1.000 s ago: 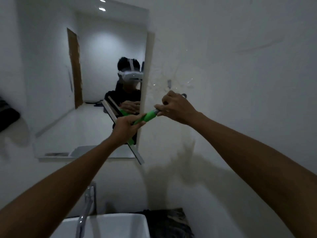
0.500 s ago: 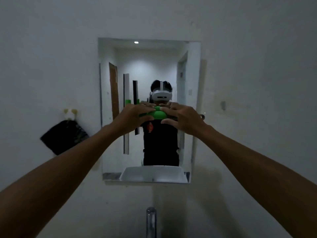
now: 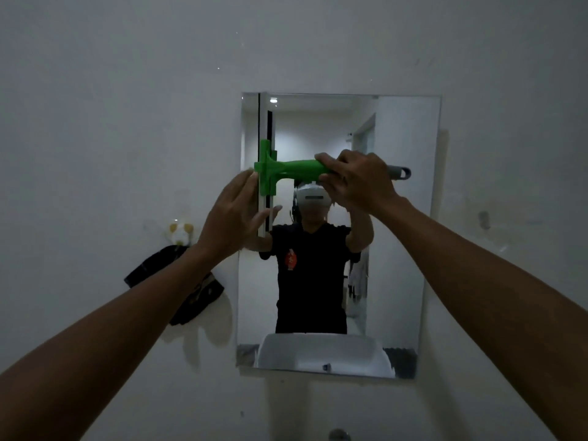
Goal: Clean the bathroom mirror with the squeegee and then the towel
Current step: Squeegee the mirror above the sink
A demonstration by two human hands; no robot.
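Two hands up at the bathroom mirror (image 3: 397, 249): green squeegee (image 3: 288, 168) upright against its left edge, right hand (image 3: 358, 183) wrapped round the handle, left hand (image 3: 237, 214) spread flat beside the blade. No readable writing.

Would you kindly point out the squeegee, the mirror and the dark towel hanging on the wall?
squeegee (image 3: 294, 168), head view, on the green handle near the blade.
mirror (image 3: 404, 218), head view, on bare glass at the right side.
dark towel (image 3: 159, 268), head view, on its upper left fold.
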